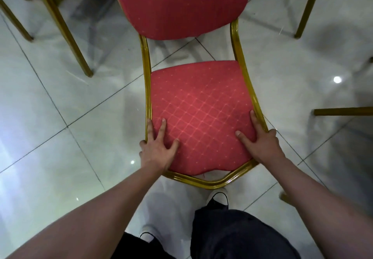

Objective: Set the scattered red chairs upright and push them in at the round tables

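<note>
- Red chair (198, 105) with a gold metal frame (148, 89) stands in front of the person; seat faces up, near edge toward the person's legs, padded backrest (181, 4) at the far side, top of view.
- Left hand (156, 147) lies on the near-left corner of the seat: thumb and two fingers spread flat on the cushion, the remaining fingers go over the frame rail at the edge.
- Right hand (260, 139) sits on the near-right corner: thumb and forefinger flat on the cushion, the other fingers curl over the outside of the frame rail.
- Both hands hold the chair by its seat corners, arms stretched forward.
- Chair is on a glossy pale tiled floor (60, 117) with dark grout lines and lamp reflections.
- Gold legs of other chairs: upper left (60, 26), upper right (308, 6), one bar at the right edge (343, 111).
- Person's white shoes (219, 195) and dark trousers (242, 234) just below the seat's near edge.
- No bench visible.
</note>
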